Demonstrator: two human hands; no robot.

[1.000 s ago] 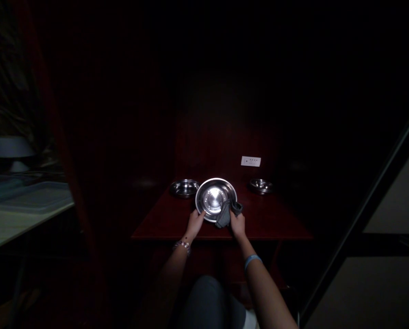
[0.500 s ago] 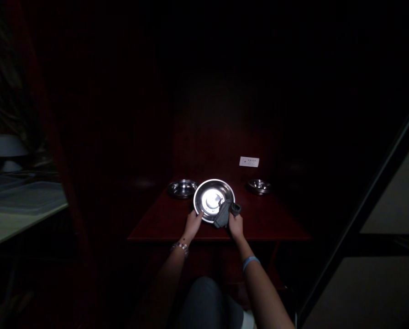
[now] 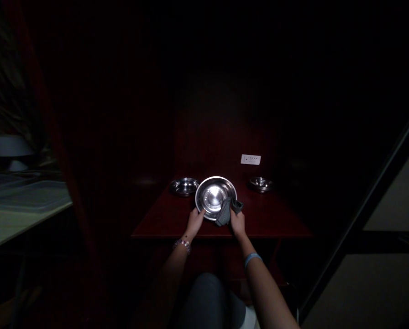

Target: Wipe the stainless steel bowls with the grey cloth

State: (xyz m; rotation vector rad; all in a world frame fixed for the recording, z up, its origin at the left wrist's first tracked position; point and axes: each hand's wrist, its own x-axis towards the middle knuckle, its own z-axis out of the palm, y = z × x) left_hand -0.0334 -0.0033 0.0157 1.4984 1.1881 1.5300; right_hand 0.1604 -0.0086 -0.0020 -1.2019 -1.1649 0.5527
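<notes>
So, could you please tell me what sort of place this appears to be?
Probably a desk nook, perhaps in a dormitory or home: a dark red desktop against a wall, a white socket plate above it, and a pale table off to the left.

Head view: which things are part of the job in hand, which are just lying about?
In use:
steel basin, rim gripped by the left hand
grey cloth, held in the right hand against the basin

Lying about:
larger metal dish, left on the red table
smaller metal dish, right
clear plastic container, far left
</notes>
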